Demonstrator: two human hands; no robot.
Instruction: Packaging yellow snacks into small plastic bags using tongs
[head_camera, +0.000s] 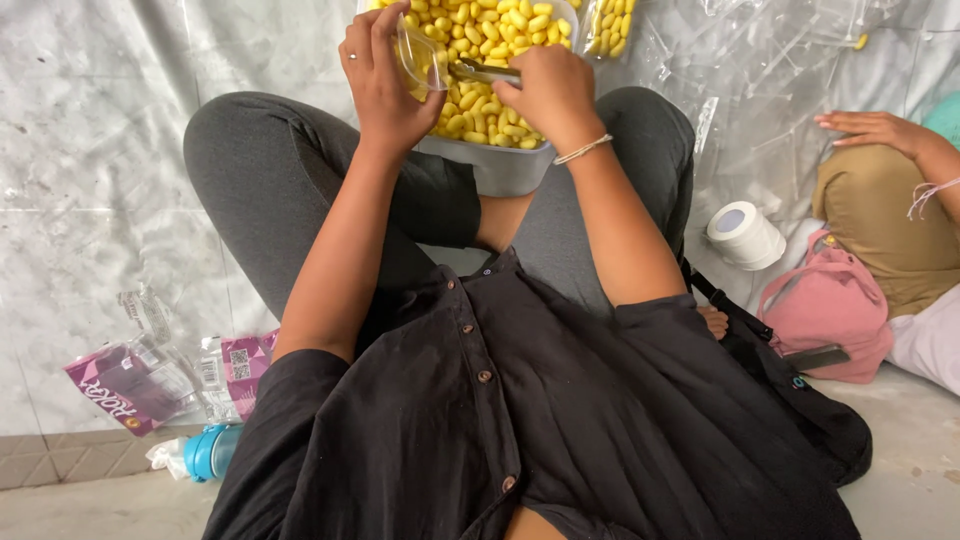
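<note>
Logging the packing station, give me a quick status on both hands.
Left hand holding a small clear bag open. Right hand gripping a metal scoop over the tub of yellow capsules. Nothing in the way.

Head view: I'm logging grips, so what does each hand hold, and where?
The left hand grips a clear plastic bag at its open top edge. The right hand holds a metal scoop by its handle.
</note>
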